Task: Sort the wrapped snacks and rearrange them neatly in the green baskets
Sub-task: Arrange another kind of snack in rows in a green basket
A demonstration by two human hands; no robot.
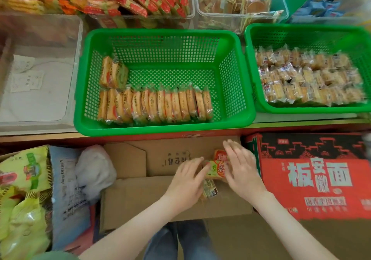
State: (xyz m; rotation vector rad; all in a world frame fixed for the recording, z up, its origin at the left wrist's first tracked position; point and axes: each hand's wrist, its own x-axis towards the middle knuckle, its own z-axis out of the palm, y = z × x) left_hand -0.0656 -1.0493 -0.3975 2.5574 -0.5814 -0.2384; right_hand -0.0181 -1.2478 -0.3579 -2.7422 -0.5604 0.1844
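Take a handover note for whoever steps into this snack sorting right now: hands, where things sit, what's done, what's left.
Left hand and right hand: both open, with straight fingers pressing a small bundle of wrapped snacks between them over the cardboard box.
Middle green basket: one full row stands on edge along the near wall. A second row is barely started at the far left.
Right green basket: floor covered with smaller packs.
Left to do: add the bundle to the second row, then keep filling.
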